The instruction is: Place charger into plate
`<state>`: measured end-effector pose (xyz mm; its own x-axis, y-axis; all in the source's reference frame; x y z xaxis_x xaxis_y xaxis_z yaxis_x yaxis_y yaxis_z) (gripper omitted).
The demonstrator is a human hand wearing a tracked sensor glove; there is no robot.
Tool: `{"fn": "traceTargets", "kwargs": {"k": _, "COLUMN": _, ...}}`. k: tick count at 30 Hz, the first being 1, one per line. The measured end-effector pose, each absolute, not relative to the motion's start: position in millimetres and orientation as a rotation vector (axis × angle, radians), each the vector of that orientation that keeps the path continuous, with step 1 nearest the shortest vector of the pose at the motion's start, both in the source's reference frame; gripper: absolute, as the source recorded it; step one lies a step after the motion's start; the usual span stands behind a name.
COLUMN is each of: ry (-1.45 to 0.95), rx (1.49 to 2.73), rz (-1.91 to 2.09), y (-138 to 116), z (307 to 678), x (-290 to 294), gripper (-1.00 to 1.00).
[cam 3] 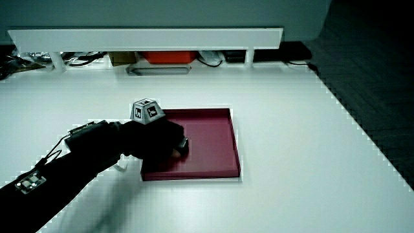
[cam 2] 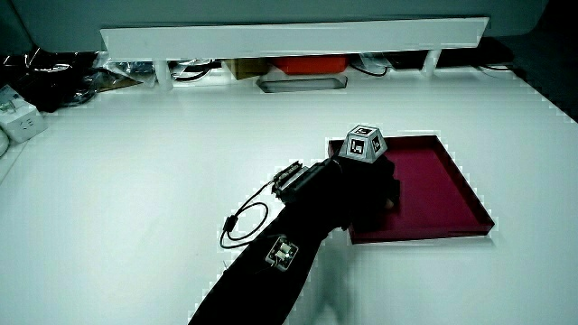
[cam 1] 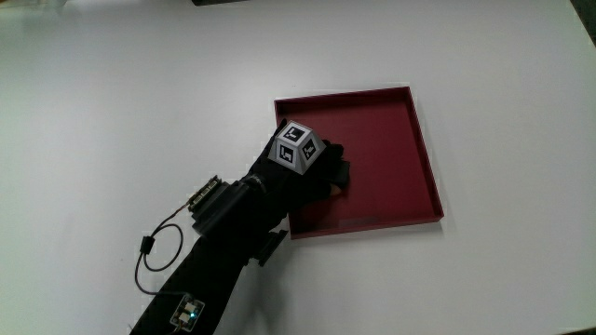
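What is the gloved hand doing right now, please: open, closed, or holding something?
The hand: over the red tray; whether it is open, closed or holding anything cannot be told.

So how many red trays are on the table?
1. The tray sits on the table, and the hand is inside it at the side nearer the person. Nothing else red lies on the table; the hand covers part of the tray floor.

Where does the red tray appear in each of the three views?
Main view: the tray lies under the hand.
Side view: the tray lies on the white table, the hand over its corner nearer the person.
Side view: the tray, the hand over it.
Shared landmark: the patterned cube.
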<state>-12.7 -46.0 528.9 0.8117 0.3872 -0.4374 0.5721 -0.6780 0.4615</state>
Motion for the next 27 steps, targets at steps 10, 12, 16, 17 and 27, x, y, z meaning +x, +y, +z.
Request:
{"fn": "traceTargets", "kwargs": {"k": 10, "ry": 0.695, "rx": 2.390, "rz": -0.396, "y": -45, "z": 530, "x": -11, "gripper": 0.00}}
{"fn": "traceTargets", "kwargs": {"k": 12, "ry": 0.702, "rx": 2.399, "rz": -0.393, "y": -44, "z": 528, "x": -11, "gripper": 0.00}}
{"fn": "traceTargets", "kwargs": {"k": 16, "ry": 0.687, "rx": 2.393, "rz": -0.399, "y": -44, "z": 530, "x": -12, "gripper": -0.25}}
{"fn": "traceTargets", "kwargs": {"k": 17, "ry": 0.695, "rx": 2.399, "rz": -0.391, "y": -44, "z": 528, "x": -12, "gripper": -0.31}}
{"fn": "traceTargets", "kwargs": {"k": 27, "ry": 0.703, "rx": 2.457, "rz": -0.669, "y": -49, "z": 509, "x": -49, "gripper": -0.94}}
